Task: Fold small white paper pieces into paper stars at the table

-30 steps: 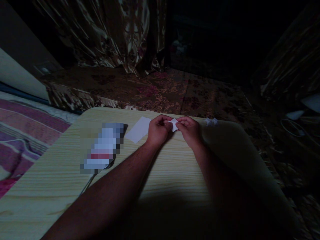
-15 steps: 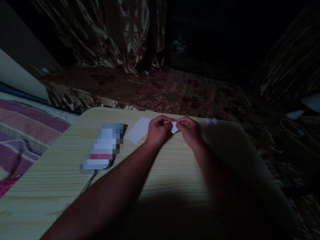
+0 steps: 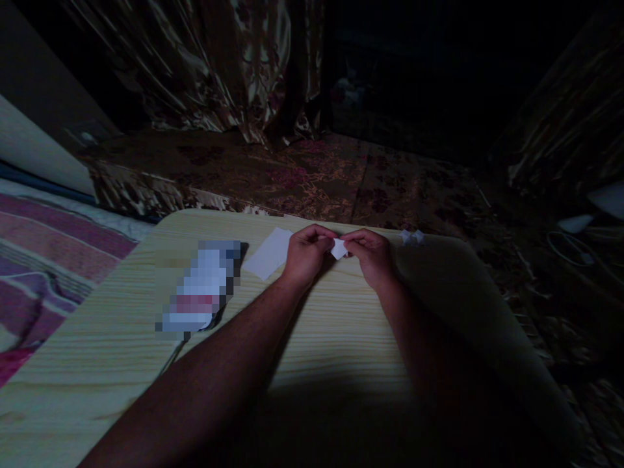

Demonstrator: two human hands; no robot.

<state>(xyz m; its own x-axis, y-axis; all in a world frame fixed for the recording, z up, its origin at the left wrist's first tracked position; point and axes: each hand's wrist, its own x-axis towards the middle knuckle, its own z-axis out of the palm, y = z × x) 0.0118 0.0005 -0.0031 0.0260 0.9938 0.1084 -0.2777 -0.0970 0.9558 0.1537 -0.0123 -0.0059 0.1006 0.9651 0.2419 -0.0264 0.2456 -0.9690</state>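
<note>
A small folded piece of white paper point(image 3: 338, 249) is pinched between both hands near the far edge of the table. My left hand point(image 3: 307, 253) grips its left side, fingers closed, and my right hand point(image 3: 370, 252) pinches its right side the same way. Just left of my left hand lies a stack of white paper sheets point(image 3: 267, 255), partly behind that hand. To the right of my right hand, two small folded white paper shapes point(image 3: 412, 237) rest close together near the table's back edge.
The pale wooden table point(image 3: 336, 325) carries a blurred-out device point(image 3: 202, 286) at left, with a cable point(image 3: 171, 357) running toward me. A striped bedspread point(image 3: 43, 253) lies beyond the left edge. Dark patterned curtains point(image 3: 263, 65) hang behind. At far right is a white cable point(image 3: 568, 250).
The folded paper has turned slightly between my fingertips. Both hands stay in nearly the same place.
</note>
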